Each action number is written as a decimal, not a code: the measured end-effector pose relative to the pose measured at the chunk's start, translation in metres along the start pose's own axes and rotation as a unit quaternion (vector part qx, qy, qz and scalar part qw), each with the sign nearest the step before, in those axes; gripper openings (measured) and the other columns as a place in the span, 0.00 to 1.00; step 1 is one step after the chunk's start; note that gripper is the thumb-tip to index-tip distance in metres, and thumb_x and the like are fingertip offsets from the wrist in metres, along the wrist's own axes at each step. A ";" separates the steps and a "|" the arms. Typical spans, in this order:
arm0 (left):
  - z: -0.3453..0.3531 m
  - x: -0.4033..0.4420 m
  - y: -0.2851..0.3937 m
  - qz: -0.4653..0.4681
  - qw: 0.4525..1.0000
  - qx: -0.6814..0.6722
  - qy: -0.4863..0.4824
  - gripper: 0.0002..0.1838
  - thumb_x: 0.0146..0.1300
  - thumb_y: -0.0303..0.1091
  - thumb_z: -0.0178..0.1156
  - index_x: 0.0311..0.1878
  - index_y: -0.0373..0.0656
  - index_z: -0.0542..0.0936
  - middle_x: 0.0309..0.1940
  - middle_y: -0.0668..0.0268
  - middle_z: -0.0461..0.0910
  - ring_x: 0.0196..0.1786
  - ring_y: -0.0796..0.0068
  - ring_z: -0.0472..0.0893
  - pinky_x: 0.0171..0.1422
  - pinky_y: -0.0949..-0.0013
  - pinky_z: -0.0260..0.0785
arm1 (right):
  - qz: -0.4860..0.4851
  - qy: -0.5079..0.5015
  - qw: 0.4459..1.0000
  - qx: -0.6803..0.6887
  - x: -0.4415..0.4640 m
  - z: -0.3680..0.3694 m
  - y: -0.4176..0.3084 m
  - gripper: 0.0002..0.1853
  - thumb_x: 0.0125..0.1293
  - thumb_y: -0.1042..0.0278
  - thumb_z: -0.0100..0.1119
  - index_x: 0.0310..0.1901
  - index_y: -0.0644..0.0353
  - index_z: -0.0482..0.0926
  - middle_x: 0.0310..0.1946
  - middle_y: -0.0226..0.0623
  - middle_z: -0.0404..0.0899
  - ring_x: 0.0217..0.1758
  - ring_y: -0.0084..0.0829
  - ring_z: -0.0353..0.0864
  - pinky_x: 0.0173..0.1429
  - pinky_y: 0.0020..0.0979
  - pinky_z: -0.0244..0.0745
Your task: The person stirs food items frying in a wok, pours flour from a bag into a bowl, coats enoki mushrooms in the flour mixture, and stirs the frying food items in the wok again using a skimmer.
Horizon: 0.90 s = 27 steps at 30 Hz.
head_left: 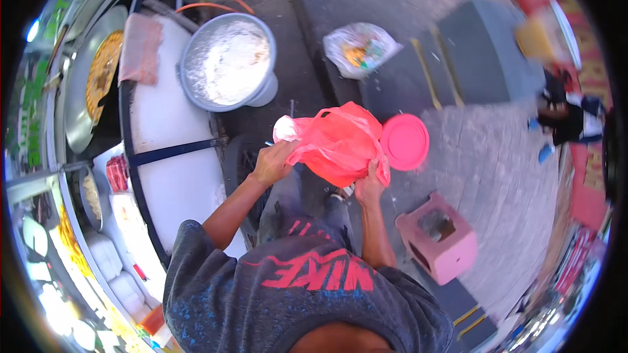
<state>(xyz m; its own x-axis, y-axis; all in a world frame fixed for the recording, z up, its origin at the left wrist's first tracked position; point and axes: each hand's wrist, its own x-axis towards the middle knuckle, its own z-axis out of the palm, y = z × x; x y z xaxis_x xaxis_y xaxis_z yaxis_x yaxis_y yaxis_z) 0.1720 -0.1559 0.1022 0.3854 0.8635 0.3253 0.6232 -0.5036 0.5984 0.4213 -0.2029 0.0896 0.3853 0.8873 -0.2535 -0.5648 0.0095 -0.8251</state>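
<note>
A thin red plastic bag (340, 140) is stretched out between my two hands in front of my body. My left hand (273, 162) pinches the bag's left edge, near a crumpled white piece (286, 129) whose nature I cannot make out. At the bag's lower right corner, my right hand (370, 186) grips the red plastic with the thumb on top. Just right of the bag lies a round pink lid or tub (407, 142), partly covered by the bag's edge.
A grey bucket (185, 78) of white powder stands upper left, beside a white cart (176, 189) with a large metal pan (82, 104). A clear bag of litter (356, 46) lies on the pavement. A pink stool (451, 248) is at right. People (569, 117) are far right.
</note>
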 end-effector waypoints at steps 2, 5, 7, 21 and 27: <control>0.024 -0.001 0.039 0.029 0.999 -0.035 -0.008 0.18 0.46 0.39 0.68 0.41 0.43 0.79 0.35 0.63 0.79 0.33 0.64 0.81 0.33 0.64 0.74 | -0.021 0.028 0.999 0.020 -0.016 -0.033 -0.021 0.13 0.69 0.65 0.52 0.52 0.60 0.70 0.50 0.34 0.74 0.54 0.29 0.73 0.62 0.38 0.67; 0.058 -0.004 0.104 0.084 0.986 -0.011 -0.142 0.22 0.43 0.44 0.71 0.38 0.41 0.76 0.35 0.60 0.81 0.34 0.62 0.82 0.37 0.64 0.75 | -0.050 0.063 0.996 0.046 -0.041 -0.087 -0.049 0.11 0.69 0.65 0.53 0.49 0.60 0.71 0.47 0.32 0.74 0.53 0.27 0.72 0.62 0.35 0.66; 0.101 -0.013 0.132 0.096 0.981 0.005 -0.167 0.20 0.45 0.45 0.69 0.36 0.42 0.76 0.34 0.62 0.80 0.35 0.62 0.81 0.36 0.62 0.74 | -0.065 0.082 0.993 0.062 -0.054 -0.128 -0.057 0.11 0.68 0.65 0.54 0.47 0.59 0.71 0.46 0.31 0.74 0.52 0.25 0.72 0.62 0.34 0.65; 0.351 0.014 0.243 0.272 0.891 -0.020 -0.364 0.10 0.46 0.28 0.60 0.34 0.42 0.75 0.29 0.63 0.76 0.36 0.61 0.80 0.34 0.60 0.74 | -0.156 0.234 0.957 0.074 -0.058 -0.399 -0.099 0.10 0.70 0.65 0.48 0.48 0.59 0.71 0.45 0.30 0.73 0.53 0.25 0.70 0.62 0.32 0.63; 0.440 0.024 0.255 0.359 0.830 0.032 -0.425 0.06 0.50 0.27 0.56 0.34 0.41 0.76 0.31 0.61 0.78 0.37 0.61 0.82 0.36 0.60 0.75 | -0.161 0.256 0.951 0.065 -0.033 -0.516 -0.070 0.10 0.71 0.67 0.46 0.49 0.62 0.70 0.48 0.35 0.75 0.53 0.28 0.73 0.61 0.34 0.67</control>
<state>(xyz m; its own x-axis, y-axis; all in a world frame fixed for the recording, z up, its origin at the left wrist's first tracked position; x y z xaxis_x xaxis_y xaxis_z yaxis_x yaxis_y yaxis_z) 0.6401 -0.2755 -0.0597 0.9973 0.0218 -0.0697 0.0495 -0.9038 0.4251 0.8242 -0.4706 -0.1046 0.8392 0.4883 -0.2392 -0.4309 0.3289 -0.8403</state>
